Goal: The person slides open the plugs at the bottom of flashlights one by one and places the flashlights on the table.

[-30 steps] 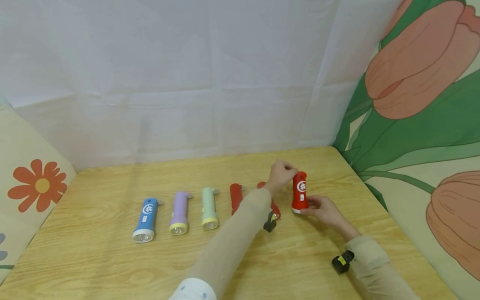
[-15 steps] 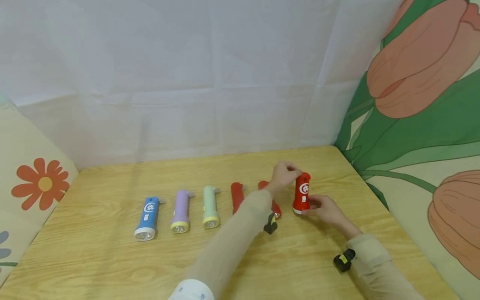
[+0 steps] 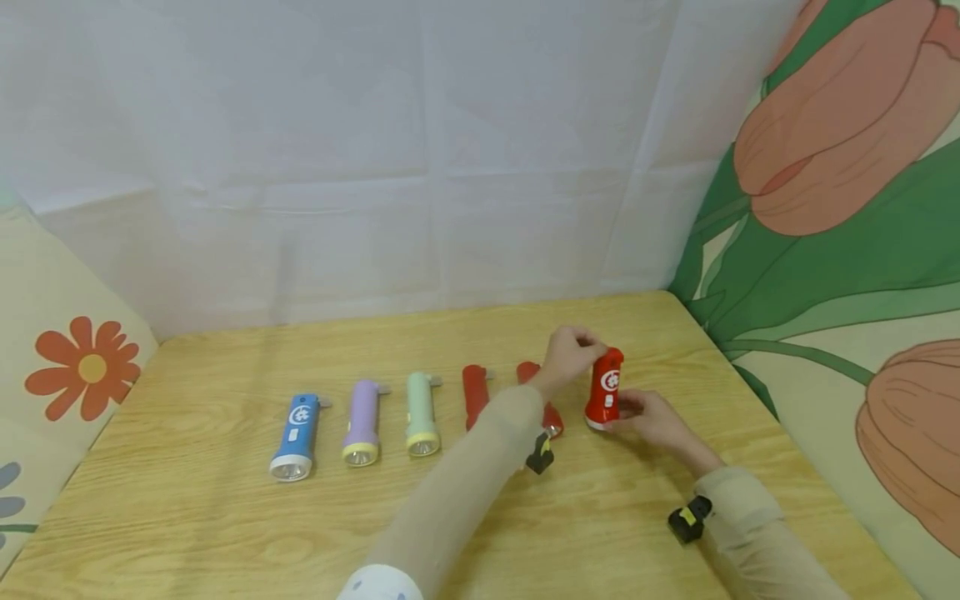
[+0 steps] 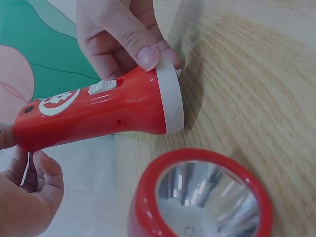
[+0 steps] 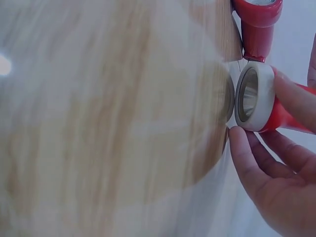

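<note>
A red flashlight with a white head rim stands nearly upright, head down, its top leaning slightly right. My left hand pinches its tail end between thumb and fingers. Low on the other side, my right hand grips the head, its thumb lying at the white rim in the left wrist view. The right wrist view shows the lens facing the tabletop; whether the rim touches the wood I cannot tell. Close to my left forearm lies another red flashlight, partly hidden by that arm.
Further left on the wooden table lie a red flashlight, a mint one, a purple one and a blue one. A white sheet hangs behind; a flowered cloth borders the right side.
The held flashlight's upper end has tipped slightly to the right, and my left hand has shifted a little right with it. My right hand stays at the head; the other flashlights remain in place.
</note>
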Demonstrator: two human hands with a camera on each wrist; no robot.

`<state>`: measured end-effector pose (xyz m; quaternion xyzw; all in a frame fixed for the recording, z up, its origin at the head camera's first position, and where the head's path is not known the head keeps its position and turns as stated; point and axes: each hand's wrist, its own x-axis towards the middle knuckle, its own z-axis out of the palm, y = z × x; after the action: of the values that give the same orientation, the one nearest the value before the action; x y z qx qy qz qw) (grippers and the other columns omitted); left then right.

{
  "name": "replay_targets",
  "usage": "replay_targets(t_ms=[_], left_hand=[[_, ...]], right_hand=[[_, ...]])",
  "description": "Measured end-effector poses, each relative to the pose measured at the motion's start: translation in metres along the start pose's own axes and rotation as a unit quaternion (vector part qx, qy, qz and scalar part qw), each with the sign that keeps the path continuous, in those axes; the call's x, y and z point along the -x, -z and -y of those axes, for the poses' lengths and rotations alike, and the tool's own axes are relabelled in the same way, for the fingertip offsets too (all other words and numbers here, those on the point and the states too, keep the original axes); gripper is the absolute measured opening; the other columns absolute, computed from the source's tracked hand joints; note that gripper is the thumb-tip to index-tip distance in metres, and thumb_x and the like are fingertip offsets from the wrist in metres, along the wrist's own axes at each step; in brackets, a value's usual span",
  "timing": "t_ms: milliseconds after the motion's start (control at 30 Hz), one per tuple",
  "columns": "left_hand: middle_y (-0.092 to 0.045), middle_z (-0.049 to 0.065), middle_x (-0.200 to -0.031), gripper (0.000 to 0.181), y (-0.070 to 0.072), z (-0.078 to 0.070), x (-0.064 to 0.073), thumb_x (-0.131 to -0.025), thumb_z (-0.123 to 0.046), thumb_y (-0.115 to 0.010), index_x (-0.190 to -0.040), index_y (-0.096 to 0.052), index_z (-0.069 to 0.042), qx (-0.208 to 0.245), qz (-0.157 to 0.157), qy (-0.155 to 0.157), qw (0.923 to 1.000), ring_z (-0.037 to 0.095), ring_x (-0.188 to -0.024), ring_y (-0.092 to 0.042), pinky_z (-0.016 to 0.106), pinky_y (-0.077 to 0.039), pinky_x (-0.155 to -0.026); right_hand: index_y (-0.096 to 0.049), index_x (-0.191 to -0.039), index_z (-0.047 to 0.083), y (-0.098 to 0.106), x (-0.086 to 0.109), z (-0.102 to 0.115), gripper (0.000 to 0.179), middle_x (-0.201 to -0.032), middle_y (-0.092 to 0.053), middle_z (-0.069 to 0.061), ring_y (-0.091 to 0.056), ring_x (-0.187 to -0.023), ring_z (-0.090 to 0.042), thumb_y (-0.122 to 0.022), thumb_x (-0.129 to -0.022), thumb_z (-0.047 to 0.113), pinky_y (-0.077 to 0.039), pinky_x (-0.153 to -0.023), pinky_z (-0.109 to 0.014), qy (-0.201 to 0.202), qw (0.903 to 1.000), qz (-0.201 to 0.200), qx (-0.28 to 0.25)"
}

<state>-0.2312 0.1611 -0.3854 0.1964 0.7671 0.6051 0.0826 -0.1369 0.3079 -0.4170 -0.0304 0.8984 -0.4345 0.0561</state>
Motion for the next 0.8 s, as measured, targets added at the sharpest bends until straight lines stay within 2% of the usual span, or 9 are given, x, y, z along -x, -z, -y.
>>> replay_targets(t_ms=[233, 367, 567, 800], left_hand=[[-0.059, -0.003, -0.067, 0.006, -0.0007, -0.0009, 0.0022, -0.08, -0.007, -0.066, -0.077, -0.067, -0.002, -0.001, -0.001, -0.009, 1.0, 0.006, -0.06, -0.048, 0.018, -0.041, -0.053], [-0.058, -0.002, -0.067, 0.006, -0.0003, -0.0025, 0.0043, -0.08, -0.007, -0.066, -0.077, -0.067, -0.001, -0.001, 0.003, -0.012, 0.9999, 0.006, -0.059, -0.048, 0.017, -0.041, -0.052], [-0.059, -0.002, -0.069, 0.006, 0.0004, -0.0022, 0.0059, -0.081, -0.007, -0.065, -0.078, -0.067, -0.002, -0.002, 0.005, -0.011, 0.9999, 0.005, -0.063, -0.05, 0.017, -0.043, -0.056], [-0.06, -0.002, -0.068, 0.007, 0.0012, -0.0012, 0.006, -0.08, -0.008, -0.066, -0.079, -0.068, -0.002, -0.012, 0.004, -0.025, 0.9996, 0.005, -0.057, -0.047, 0.016, -0.041, -0.051]], right_hand=[[-0.054, -0.113, -0.015, 0.0032, 0.0014, -0.0014, 0.04, -0.105, -0.061, -0.025, -0.058, -0.094, -0.031, -0.064, -0.084, 0.01, -0.049, -0.076, -0.033, 0.037, 0.9993, 0.009, -0.006], [-0.054, -0.114, -0.014, 0.003, 0.0027, 0.0001, 0.038, -0.105, -0.061, -0.024, -0.058, -0.095, -0.029, -0.062, -0.086, 0.012, -0.05, -0.072, -0.027, 0.041, 0.9989, 0.007, -0.022], [-0.053, -0.115, -0.013, 0.0021, 0.0016, -0.0034, 0.039, -0.106, -0.061, -0.024, -0.058, -0.095, -0.028, -0.061, -0.087, 0.012, -0.05, -0.071, -0.028, 0.038, 0.9989, -0.004, -0.027], [-0.059, -0.11, -0.009, 0.002, 0.0007, -0.0074, 0.039, -0.101, -0.064, -0.019, -0.06, -0.091, -0.023, -0.065, -0.084, 0.019, -0.049, -0.073, -0.032, 0.098, 0.9946, -0.018, -0.029]])
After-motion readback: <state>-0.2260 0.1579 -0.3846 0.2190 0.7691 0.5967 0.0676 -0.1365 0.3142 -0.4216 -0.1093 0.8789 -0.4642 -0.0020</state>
